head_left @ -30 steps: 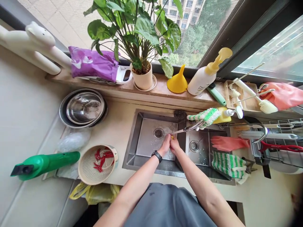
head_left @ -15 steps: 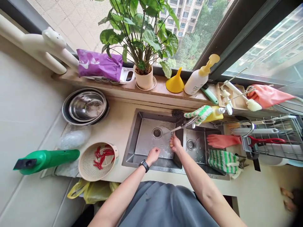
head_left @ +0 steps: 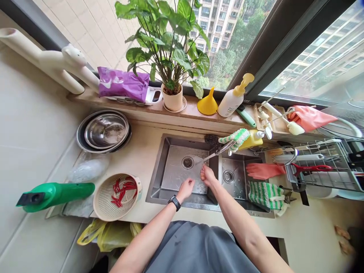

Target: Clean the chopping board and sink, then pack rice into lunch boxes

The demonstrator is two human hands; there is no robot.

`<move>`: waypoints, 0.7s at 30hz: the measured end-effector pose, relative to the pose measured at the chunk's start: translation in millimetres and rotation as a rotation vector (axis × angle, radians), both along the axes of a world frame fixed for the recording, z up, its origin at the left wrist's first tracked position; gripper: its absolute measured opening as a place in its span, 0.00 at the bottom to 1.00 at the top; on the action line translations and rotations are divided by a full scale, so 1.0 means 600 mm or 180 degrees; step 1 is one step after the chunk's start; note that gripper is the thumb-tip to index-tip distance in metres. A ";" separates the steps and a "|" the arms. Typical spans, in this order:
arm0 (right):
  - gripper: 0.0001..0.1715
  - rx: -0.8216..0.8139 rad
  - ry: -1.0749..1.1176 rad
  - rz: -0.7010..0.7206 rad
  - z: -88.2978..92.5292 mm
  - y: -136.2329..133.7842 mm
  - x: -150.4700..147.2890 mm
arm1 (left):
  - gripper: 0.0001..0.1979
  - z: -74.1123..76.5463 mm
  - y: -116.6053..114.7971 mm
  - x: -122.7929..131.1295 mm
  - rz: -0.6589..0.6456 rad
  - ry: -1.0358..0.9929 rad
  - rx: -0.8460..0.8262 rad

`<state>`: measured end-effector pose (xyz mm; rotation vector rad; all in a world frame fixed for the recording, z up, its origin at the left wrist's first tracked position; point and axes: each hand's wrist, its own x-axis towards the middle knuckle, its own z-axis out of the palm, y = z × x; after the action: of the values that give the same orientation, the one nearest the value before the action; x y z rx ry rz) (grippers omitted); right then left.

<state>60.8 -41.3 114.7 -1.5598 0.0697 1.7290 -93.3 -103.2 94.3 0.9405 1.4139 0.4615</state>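
Over the larger steel sink basin (head_left: pixel 170 172), both of my hands are close together. My right hand (head_left: pixel 207 176) is closed under the tip of the faucet (head_left: pixel 217 152), where water runs. My left hand (head_left: pixel 186 189) has its fingers curled, lower and to the left. Anything inside either hand is hidden or too small to make out. Left of the sink, a cream colander (head_left: pixel 99 197) holds several red chili peppers (head_left: pixel 123 191).
Nested steel bowls (head_left: pixel 106 131) and a green bottle-like object (head_left: pixel 57 193) are at left. A potted plant (head_left: pixel 173 96), yellow funnel (head_left: pixel 208 103) and pump bottle (head_left: pixel 231 102) line the sill. At right are pink gloves (head_left: pixel 264 170), a striped cloth (head_left: pixel 263 194) and a wire rack (head_left: pixel 338 163).
My right hand has shifted slightly left, and its fingers have turned a little. My left hand has drawn a little nearer to it. The view has tilted slightly.
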 end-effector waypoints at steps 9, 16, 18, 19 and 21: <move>0.33 0.1432 -0.0822 0.0394 0.031 -0.011 -0.049 | 0.24 0.061 0.057 0.041 0.1430 -0.1874 -0.0753; 0.36 0.1689 -0.0328 0.0212 0.078 0.003 -0.031 | 0.23 0.160 0.194 0.019 0.1692 -0.1589 0.0994; 0.28 0.1437 -0.0058 0.0120 0.073 -0.005 -0.023 | 0.22 0.206 0.265 0.016 0.1518 -0.1236 0.1510; 0.23 0.1275 0.0038 0.0048 0.067 -0.009 -0.019 | 0.20 0.229 0.305 0.016 0.1429 -0.0987 0.1748; 0.14 0.0941 0.0180 -0.0165 0.050 -0.016 -0.008 | 0.15 0.272 0.389 0.021 0.1287 -0.0392 0.2414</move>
<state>55.9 -51.1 144.6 -1.2826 -0.1119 1.6584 -80.9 130.1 257.5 1.1870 1.3263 1.4015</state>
